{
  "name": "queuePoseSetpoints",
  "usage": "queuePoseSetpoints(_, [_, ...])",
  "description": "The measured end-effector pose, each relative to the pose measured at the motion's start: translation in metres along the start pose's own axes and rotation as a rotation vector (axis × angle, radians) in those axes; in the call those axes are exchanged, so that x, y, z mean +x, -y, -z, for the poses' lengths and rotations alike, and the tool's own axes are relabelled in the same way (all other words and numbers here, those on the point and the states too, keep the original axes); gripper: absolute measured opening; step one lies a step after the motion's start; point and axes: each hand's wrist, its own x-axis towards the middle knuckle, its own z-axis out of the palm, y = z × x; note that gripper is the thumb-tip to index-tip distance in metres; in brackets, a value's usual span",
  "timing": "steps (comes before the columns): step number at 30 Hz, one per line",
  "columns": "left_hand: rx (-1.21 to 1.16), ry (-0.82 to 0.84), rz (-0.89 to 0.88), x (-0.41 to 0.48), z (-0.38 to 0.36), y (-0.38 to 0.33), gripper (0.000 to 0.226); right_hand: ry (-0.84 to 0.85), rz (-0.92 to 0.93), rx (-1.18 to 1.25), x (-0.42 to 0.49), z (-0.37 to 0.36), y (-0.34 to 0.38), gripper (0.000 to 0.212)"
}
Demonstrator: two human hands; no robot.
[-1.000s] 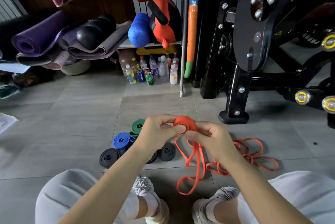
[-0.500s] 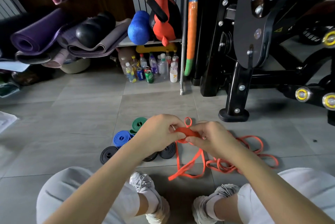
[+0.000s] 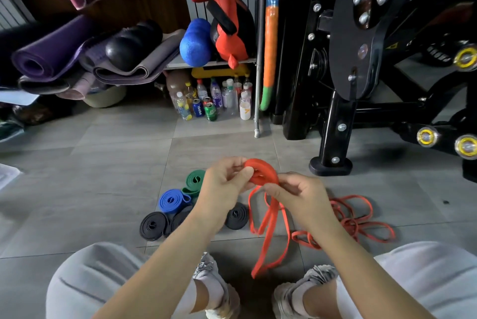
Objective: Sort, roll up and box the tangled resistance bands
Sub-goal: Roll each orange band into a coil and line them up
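My left hand (image 3: 227, 184) and my right hand (image 3: 296, 194) both grip a red resistance band (image 3: 262, 172), partly wound into a small coil between my fingers. Its loose tail (image 3: 271, 236) hangs down toward the floor between my shoes. More thin red bands (image 3: 361, 220) lie tangled on the tiles to the right. On the floor behind my left hand lie rolled bands: a green one (image 3: 195, 180), a blue one (image 3: 171, 200) and black ones (image 3: 152, 225) (image 3: 237, 216). No box shows in view.
A black exercise machine (image 3: 343, 112) stands at the right with its foot (image 3: 330, 166) close to my hands. Bottles and cans (image 3: 211, 104) cluster under a shelf at the back. Yoga mats (image 3: 51, 52) and a blue foam roller (image 3: 195, 43) pile at the back left.
The red coil was flattened between my hands half a second ago; now it stands up as a rounder, larger loop. The hanging tail has shifted and swings lower between my feet.
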Motion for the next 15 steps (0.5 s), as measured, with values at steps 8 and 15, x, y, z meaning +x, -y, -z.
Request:
queuePoseSetpoints(8, [-0.315, 0.034, 0.173, -0.008, -0.007, 0.012, 0.015, 0.004, -0.019, -0.050, 0.003, 0.004, -0.003, 0.021])
queuePoseSetpoints(15, [0.999, 0.278, -0.365, 0.008, 0.010, -0.013, 0.026, 0.222, 0.164, -0.594, 0.017, 0.012, 0.007, 0.011])
